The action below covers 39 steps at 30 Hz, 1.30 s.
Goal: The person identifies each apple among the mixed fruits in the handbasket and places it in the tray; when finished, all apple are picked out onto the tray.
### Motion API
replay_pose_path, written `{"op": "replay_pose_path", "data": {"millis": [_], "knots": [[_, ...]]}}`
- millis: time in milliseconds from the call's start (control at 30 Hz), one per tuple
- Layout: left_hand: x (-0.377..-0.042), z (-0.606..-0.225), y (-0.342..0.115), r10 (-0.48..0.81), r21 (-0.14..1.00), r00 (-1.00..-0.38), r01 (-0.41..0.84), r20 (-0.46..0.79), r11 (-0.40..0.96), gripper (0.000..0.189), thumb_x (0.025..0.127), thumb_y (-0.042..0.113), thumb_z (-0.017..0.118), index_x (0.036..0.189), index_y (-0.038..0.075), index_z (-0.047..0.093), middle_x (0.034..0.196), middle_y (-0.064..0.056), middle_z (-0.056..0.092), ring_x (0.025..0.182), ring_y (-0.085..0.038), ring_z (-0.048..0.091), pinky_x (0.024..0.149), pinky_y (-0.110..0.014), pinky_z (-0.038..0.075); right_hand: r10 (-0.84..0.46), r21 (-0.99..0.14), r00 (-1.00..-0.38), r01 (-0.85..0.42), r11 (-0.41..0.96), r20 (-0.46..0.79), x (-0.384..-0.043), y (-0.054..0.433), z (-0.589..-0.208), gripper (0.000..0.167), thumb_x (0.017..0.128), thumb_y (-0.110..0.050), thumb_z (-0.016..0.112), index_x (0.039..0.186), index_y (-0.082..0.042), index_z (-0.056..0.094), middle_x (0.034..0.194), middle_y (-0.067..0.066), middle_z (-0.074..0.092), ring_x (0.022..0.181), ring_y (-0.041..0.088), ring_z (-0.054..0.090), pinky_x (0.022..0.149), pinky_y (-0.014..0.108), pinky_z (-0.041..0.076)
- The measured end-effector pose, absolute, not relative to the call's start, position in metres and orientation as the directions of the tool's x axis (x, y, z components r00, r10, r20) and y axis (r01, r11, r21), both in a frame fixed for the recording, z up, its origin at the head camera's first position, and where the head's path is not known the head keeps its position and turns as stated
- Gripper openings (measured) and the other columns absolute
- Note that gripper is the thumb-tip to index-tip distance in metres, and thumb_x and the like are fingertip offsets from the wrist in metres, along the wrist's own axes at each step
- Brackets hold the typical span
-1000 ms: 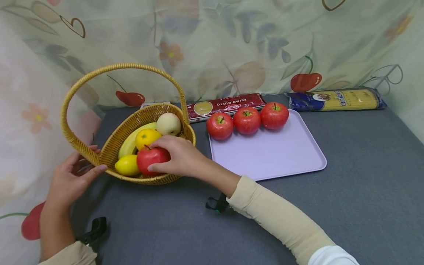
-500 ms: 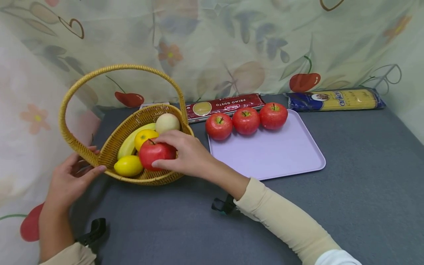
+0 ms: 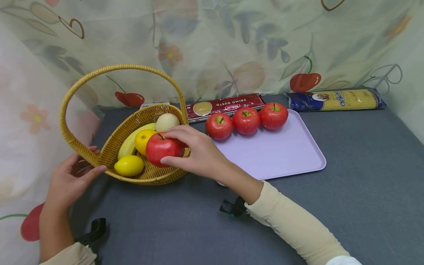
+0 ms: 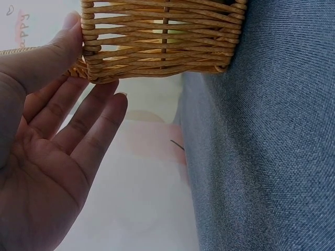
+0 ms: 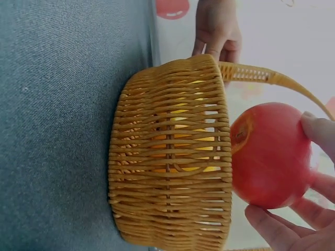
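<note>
My right hand [image 3: 198, 151] grips a red apple [image 3: 163, 149] between thumb and fingers, above the front right of the wicker basket [image 3: 155, 180]. In the right wrist view the apple [image 5: 275, 157] is just over the basket's rim. My left hand [image 3: 69, 180] holds the basket's left end where the handle joins, thumb on the near side of the rim [image 4: 89, 42]. Inside the basket are a lemon [image 3: 129, 165], an orange [image 3: 142, 140], a banana [image 3: 127, 145] and a pale round fruit [image 3: 167, 121]. The right hand partly covers the apple and the basket's right rim.
Right of the basket lies a lilac tray [image 3: 271, 158], with three red apples [image 3: 246, 120] in a row along its back edge. Behind are a red pasta pack [image 3: 228, 105] and a blue and yellow pasta pack [image 3: 334, 99]. A patterned cloth [image 3: 212, 48] hangs at the back.
My right hand has lifted the apple from beside the lemon, up and to the right, baring the basket's woven floor. The left hand stays at the basket's left end.
</note>
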<state>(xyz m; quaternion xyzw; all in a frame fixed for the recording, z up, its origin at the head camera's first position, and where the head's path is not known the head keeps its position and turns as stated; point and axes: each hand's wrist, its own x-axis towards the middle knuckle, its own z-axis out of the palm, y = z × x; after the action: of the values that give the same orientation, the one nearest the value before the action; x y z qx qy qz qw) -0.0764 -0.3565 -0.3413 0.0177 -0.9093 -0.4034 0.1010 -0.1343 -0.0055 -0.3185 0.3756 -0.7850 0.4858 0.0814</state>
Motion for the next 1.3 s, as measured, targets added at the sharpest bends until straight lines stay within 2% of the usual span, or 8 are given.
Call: {"op": "replay_pose_path", "data": {"millis": [200,567,967,1167,1300], "knots": [[-0.075,-0.341,-0.356,-0.11,0.744,-0.978,0.061,0.179,0.666,0.059,0.088,0.012,0.079,0.142,0.009,0.054,0.121,0.011,0.061,0.103,0.004,0.056,0.08,-0.005,0.047,-0.486,-0.698,-0.702,-0.678,0.231,0.521,-0.128,0.004,-0.317,0.053,0.081,-0.03,0.086,0.127,-0.012,0.068,0.131,0.003,0.059,0.118,0.01,0.052,0.092,0.022,0.051],[-0.076,-0.34,-0.355,-0.118,0.729,-0.977,0.049,0.176,0.683,0.06,0.088,0.015,0.079,0.142,0.008,0.054,0.122,0.006,0.061,0.102,0.006,0.055,0.08,-0.005,0.047,-0.436,-0.677,-0.708,-0.69,0.257,0.556,-0.125,0.028,-0.314,0.054,0.081,-0.027,0.086,0.128,-0.011,0.068,0.132,0.004,0.059,0.122,0.012,0.052,0.094,0.027,0.052],[-0.075,-0.342,-0.355,-0.107,0.741,-0.975,0.073,0.193,0.667,0.058,0.088,0.011,0.079,0.14,0.004,0.054,0.119,0.011,0.059,0.102,0.006,0.056,0.081,-0.005,0.046,-0.351,-0.657,-0.711,-0.701,0.278,0.609,-0.13,0.056,-0.319,0.051,0.08,-0.021,0.087,0.125,-0.008,0.069,0.128,0.003,0.061,0.121,0.012,0.052,0.096,0.033,0.052],[-0.075,-0.342,-0.355,-0.107,0.739,-0.975,0.073,0.194,0.669,0.059,0.088,0.011,0.079,0.14,0.002,0.053,0.118,0.012,0.059,0.102,0.006,0.056,0.08,-0.005,0.046,-0.338,-0.663,-0.739,-0.673,0.328,0.583,-0.132,0.069,-0.323,0.05,0.079,-0.02,0.088,0.124,-0.008,0.069,0.13,0.006,0.06,0.124,0.013,0.051,0.097,0.035,0.051],[-0.076,-0.341,-0.355,-0.11,0.741,-0.976,0.065,0.185,0.669,0.059,0.088,0.012,0.079,0.14,0.003,0.053,0.119,0.01,0.059,0.102,0.005,0.055,0.08,-0.005,0.046,-0.338,-0.696,-0.773,-0.632,0.341,0.537,-0.131,0.078,-0.327,0.05,0.08,-0.02,0.088,0.125,-0.008,0.069,0.129,0.005,0.06,0.121,0.014,0.053,0.093,0.035,0.054]]}}
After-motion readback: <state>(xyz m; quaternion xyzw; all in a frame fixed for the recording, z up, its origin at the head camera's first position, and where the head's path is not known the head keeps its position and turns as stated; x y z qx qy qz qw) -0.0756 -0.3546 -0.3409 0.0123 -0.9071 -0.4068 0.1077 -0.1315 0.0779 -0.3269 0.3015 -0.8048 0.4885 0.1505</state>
